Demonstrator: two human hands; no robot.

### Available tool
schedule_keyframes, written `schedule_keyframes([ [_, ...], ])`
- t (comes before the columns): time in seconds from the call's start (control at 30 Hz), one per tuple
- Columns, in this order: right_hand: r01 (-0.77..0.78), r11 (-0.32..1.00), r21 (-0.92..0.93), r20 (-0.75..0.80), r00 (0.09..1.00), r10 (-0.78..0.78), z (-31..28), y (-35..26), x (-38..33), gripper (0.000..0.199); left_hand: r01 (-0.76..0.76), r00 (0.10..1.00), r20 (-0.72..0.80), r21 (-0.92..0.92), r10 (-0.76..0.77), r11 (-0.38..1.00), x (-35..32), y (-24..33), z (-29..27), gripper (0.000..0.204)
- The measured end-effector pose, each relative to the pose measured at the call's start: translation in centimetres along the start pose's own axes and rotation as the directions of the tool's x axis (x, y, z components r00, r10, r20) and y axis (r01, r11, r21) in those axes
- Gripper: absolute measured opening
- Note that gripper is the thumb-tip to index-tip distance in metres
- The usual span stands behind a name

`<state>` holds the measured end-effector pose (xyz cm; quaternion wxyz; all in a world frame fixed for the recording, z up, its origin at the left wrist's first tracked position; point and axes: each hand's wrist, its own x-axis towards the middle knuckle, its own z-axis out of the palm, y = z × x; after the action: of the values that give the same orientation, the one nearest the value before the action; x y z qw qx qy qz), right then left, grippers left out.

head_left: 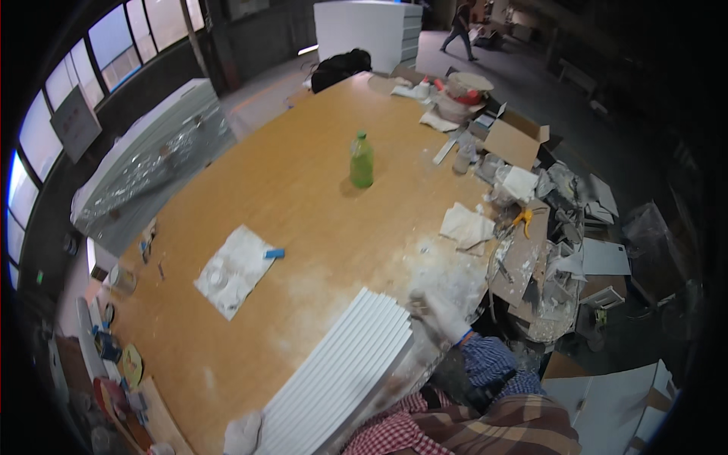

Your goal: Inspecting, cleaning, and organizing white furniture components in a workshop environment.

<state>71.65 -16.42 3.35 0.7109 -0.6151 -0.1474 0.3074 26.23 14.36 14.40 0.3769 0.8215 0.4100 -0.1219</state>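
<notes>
The broad yellow-brown wooden desk (299, 182) offers open room mid-surface, clutter lining its right edge. One row of long white strips (334, 371) slants along the near edge. One translucent green bottle (362, 165) stands mid-desk. Two hands: white-gloved left hand (243, 434) at the strips' near end, blurred right hand (441, 315) beside the far end; I cannot tell either's grip. One small blue block (274, 253).

White strips (337, 371) lie side by side on a brown table (273, 174).
Left hand (243, 434) at their near end, blurred right hand (431, 309) beside the far end; 1 green bottle (362, 163) stands beyond.
</notes>
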Motion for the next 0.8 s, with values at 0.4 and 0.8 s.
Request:
schedule_keyframes([
  [0.4, -0.460, 0.884, 0.077, 0.455, 0.806, 0.380, 4.4, 1.8, 5.6, 0.064, 0.016, 0.999, -0.030, -0.315, -0.026, 0.949, -5.5, -7.0, 4.2, 0.042],
  [0.8, -0.567, 0.772, 0.289, 0.423, 0.799, 0.428, 4.6, 1.5, 4.8, 0.054, -0.533, 0.829, -0.387, -0.766, -0.404, -0.359, -8.5, -7.8, 13.2, 0.075],
])
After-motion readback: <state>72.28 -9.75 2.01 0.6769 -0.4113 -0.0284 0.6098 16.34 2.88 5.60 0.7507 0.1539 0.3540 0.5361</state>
